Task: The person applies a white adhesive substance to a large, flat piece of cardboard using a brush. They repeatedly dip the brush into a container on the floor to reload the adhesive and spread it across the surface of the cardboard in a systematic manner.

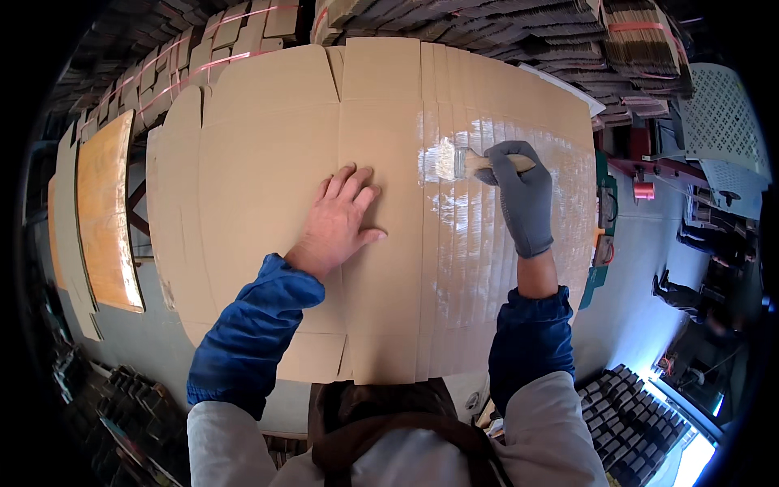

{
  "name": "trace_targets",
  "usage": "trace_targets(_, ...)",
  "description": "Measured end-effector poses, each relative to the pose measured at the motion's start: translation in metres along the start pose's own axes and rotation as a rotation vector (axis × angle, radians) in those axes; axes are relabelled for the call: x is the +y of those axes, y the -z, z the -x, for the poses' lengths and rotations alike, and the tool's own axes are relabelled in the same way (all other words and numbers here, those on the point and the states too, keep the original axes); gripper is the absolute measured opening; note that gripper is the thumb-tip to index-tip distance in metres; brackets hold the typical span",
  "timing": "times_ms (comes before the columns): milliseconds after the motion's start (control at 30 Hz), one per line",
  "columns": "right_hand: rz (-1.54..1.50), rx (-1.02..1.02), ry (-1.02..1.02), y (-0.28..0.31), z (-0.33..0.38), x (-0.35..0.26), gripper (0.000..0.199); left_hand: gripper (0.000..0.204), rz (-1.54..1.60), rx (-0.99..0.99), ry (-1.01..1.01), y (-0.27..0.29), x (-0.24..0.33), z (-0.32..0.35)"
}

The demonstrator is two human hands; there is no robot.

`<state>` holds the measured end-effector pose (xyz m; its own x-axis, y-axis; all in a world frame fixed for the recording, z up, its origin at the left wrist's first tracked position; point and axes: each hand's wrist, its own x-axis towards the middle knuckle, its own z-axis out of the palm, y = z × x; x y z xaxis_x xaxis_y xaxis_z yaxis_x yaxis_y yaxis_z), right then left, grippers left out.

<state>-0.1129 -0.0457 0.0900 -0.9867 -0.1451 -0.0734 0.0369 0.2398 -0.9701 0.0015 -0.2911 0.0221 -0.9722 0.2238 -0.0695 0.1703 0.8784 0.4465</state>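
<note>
A large flat sheet of cardboard (276,146) with creases and slots lies in front of me. My left hand (342,217), bare, rests on its middle with the fingers spread. In a grey glove, my right hand (519,191) grips the wooden handle of a paintbrush (475,163). The pale bristles touch the board right of centre. Around and below the brush, wet, whitish, shiny streaks cover the overlapped strips of cardboard (462,243) on the right side. Part of the brush handle is hidden behind my gloved fingers.
Bundled cardboard stacks (235,40) with pink straps line the far side, with more stacks (487,28) beside them. An orange-brown board (107,211) stands at left. A perforated grey panel (722,109) and a pink spool (643,191) are at right. Other people (686,296) stand farther right.
</note>
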Motion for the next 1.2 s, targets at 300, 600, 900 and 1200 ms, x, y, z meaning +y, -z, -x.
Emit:
trace_targets(300, 0.372, 0.071, 0.157, -0.037, -0.002, -0.007, 0.014, 0.082, 0.014, 0.019, 0.063, -0.005, 0.003, 0.000)
trace_targets(600, 0.532, 0.006, 0.219, -0.014, 0.071, 0.013, 0.009, 0.106, -0.162, -0.137, 0.071, -0.002, 0.023, -0.004)
trace_targets(900, 0.750, 0.066, 0.161, 0.027, 0.102, 0.029, 0.006, 0.115, -0.429, -0.274, 0.120, -0.002, 0.049, -0.012)
trace_targets(1200, 0.758, 0.036, 0.206, 0.034, 0.029, 0.048, 0.015, 0.111, -0.427, -0.324, 0.138, 0.002, 0.050, -0.018)
